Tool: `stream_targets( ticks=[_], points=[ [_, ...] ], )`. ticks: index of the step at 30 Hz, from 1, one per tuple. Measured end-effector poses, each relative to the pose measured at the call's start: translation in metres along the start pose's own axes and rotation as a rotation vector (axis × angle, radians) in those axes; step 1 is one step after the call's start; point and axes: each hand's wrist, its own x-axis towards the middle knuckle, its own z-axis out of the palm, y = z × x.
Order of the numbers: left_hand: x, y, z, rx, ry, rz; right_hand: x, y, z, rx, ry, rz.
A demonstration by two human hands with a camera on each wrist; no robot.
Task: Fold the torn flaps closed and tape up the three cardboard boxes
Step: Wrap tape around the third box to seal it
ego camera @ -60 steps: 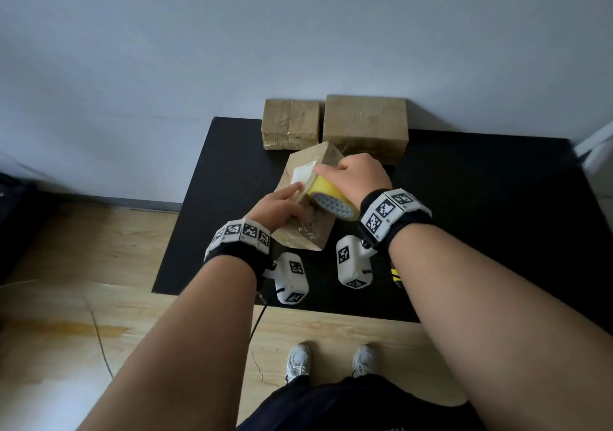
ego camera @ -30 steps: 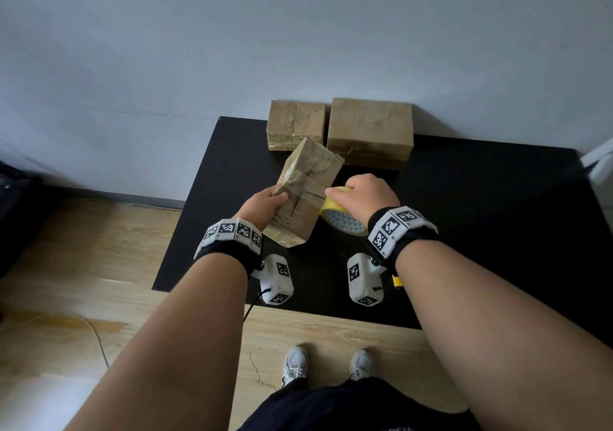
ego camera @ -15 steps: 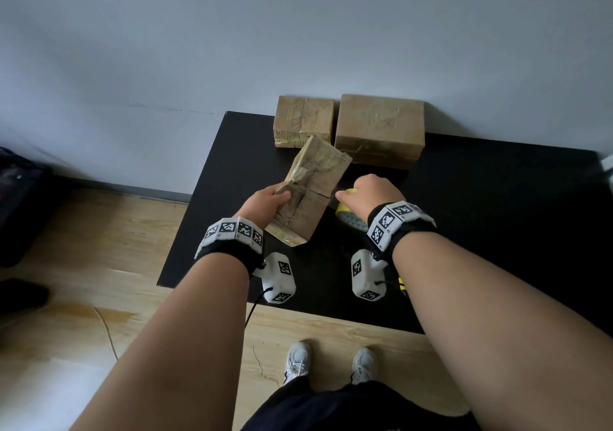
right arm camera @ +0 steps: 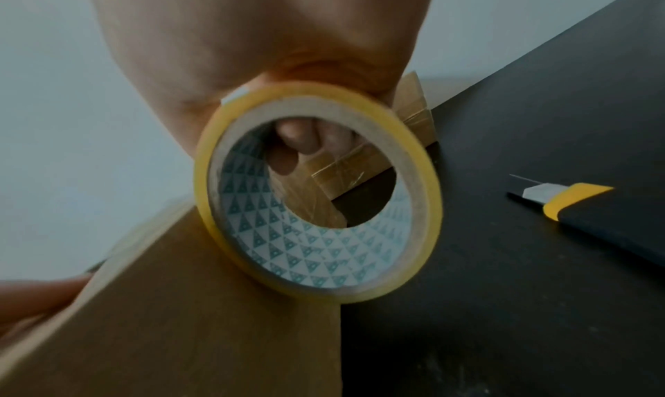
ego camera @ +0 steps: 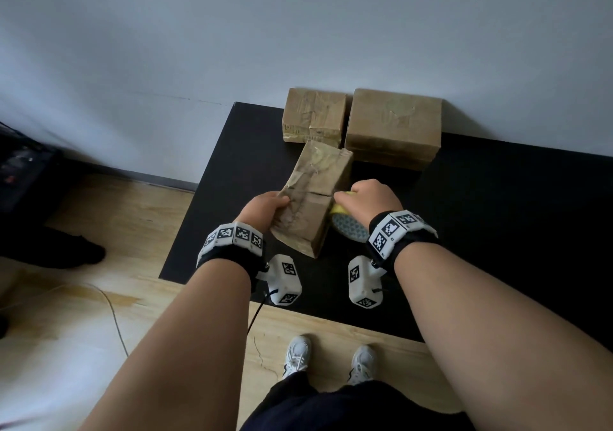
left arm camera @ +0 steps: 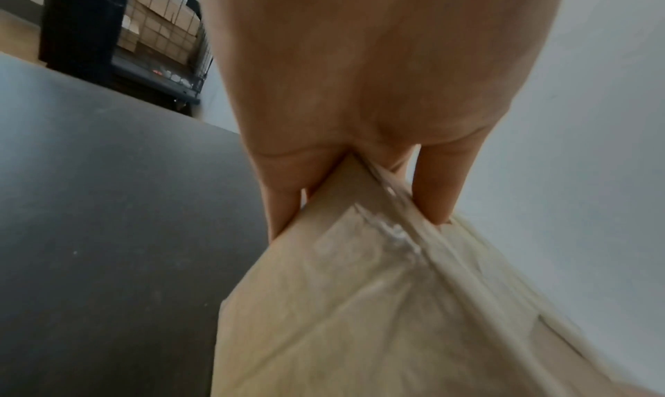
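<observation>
A small brown cardboard box (ego camera: pixel 315 195) is tilted up on the black table (ego camera: pixel 497 205), its taped face with a seam toward me. My left hand (ego camera: pixel 265 208) grips its left edge, thumb on top and fingers underneath (left arm camera: pixel 284 204); the box (left arm camera: pixel 359 303) fills the left wrist view. My right hand (ego camera: pixel 368 195) holds a yellow tape roll (ego camera: pixel 348 223) against the box's right side. In the right wrist view the tape roll (right arm camera: pixel 316 192) touches the box (right arm camera: pixel 201 318), with fingers through its core. Two other brown boxes (ego camera: pixel 313 117) (ego camera: pixel 394 127) stand at the wall.
A yellow and black utility knife (right arm camera: pixel 561 201) lies on the table to the right of the tape. The table's front edge is near my feet (ego camera: pixel 298 354) on the wooden floor. A dark rack (left arm camera: pixel 119 33) stands to the left.
The box was turned over and tilted up on edge by my left hand. The tape roll came off the top and moved down to the box's right side.
</observation>
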Motion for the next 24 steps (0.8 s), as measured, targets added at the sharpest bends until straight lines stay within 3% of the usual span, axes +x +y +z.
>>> stream_targets(
  ticks=[2, 5, 8, 10, 15, 24],
  points=[
    [-0.002, 0.006, 0.008, 0.05, 0.048, 0.011, -0.003, 0.005, 0.001, 0.004, -0.014, -0.001],
    [-0.009, 0.018, 0.018, 0.356, 0.171, 0.136, -0.004, 0.009, 0.002, -0.021, -0.016, 0.001],
    [-0.022, 0.02, 0.031, 0.593, 0.387, 0.467, -0.002, 0.008, 0.003, -0.045, -0.02, 0.014],
    [-0.027, 0.014, 0.044, 0.696, 0.41, 0.639, -0.001, 0.007, 0.004, -0.057, -0.019, 0.017],
    [-0.031, 0.002, 0.053, 1.038, 0.197, 0.505, 0.0, 0.005, 0.006, -0.067, 0.003, 0.01],
    [-0.029, -0.002, 0.051, 1.14, 0.137, 0.449, 0.001, 0.002, 0.009, -0.083, 0.007, 0.009]
  ],
)
